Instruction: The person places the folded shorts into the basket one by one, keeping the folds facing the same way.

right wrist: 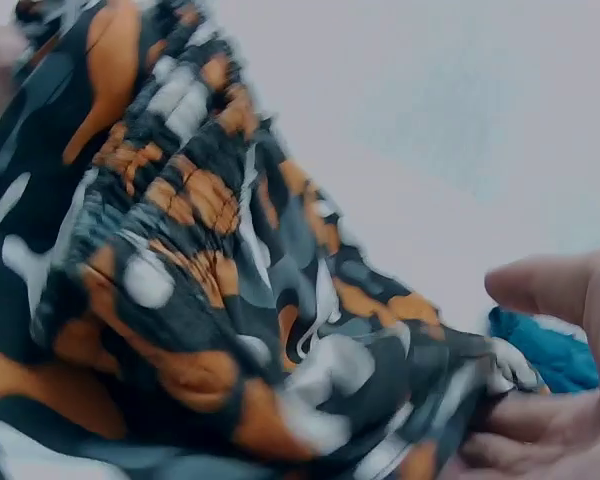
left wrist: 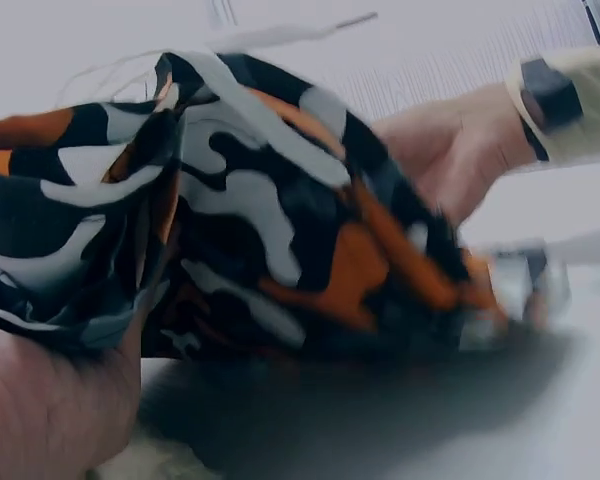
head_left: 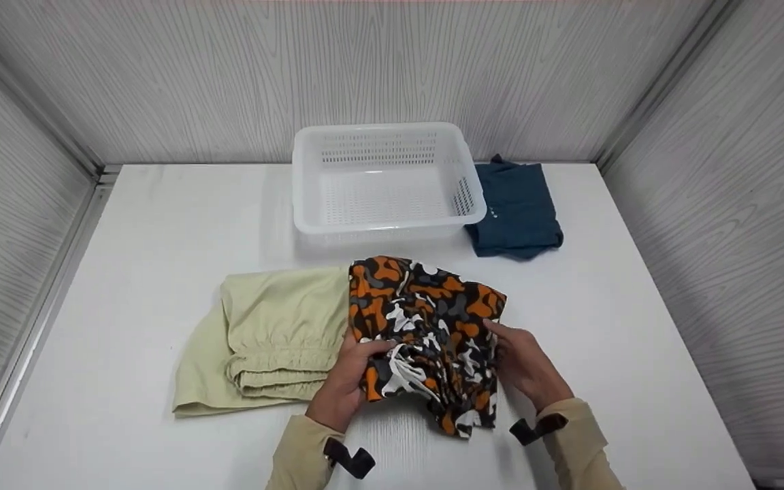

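Observation:
Orange, black, grey and white camouflage shorts (head_left: 426, 306), with a gathered elastic waistband and a white drawstring (head_left: 405, 371), are between my two hands. My left hand (head_left: 346, 378) grips their left edge, thumb lying on top of the cloth. At the right edge, my right hand (head_left: 528, 361) holds the fabric with its fingers; in the right wrist view its thumb (right wrist: 540, 285) stands apart from the lower fingers. The shorts overlap the right end of a folded pale green garment (head_left: 283, 306) with an elastic waistband, which lies on the table.
A white plastic basket (head_left: 302, 184) with slotted sides stands at the back of the white table (head_left: 160, 224). Against its right side lies a folded dark blue garment (head_left: 518, 211). Wood-grain panels (head_left: 365, 68) enclose the table at the back and sides.

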The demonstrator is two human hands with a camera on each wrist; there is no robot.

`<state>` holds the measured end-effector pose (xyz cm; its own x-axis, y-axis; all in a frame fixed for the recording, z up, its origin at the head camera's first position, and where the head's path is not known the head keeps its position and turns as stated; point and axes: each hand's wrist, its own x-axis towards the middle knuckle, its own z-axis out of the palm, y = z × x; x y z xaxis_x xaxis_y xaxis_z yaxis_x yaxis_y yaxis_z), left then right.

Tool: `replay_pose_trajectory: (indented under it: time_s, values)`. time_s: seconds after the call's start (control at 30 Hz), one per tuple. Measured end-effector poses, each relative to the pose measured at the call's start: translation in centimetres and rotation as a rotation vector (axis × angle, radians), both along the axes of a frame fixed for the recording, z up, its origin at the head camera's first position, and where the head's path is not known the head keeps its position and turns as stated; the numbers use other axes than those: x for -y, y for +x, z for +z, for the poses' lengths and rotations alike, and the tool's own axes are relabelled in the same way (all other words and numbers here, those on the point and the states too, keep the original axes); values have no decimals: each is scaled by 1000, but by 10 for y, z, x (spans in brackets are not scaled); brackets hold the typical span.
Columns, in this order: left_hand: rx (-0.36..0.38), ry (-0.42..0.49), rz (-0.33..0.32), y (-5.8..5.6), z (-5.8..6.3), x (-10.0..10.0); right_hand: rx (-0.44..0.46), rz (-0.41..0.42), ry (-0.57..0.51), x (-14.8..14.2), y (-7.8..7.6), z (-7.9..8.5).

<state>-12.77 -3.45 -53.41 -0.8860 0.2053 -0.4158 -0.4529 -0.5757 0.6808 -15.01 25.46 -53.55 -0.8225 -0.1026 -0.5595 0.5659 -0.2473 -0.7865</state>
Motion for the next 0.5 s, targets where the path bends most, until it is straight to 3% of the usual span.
replay_pose_trajectory:
  time_s: [0.1, 0.3, 0.4, 0.5]
  values:
    - [50, 7, -11, -2, -1, 1, -21, 85, 69, 4, 2, -2]
    - [135, 34, -89, -3, 2, 17, -84, 147, 36, 7, 9, -8]
    - [71, -38, -130, -3, 4, 24, -94, 142, 34, 7, 10, -11]
    - [-41, -198, -183, -3, 6, 29, -108, 144, 69, 10, 10, -11]
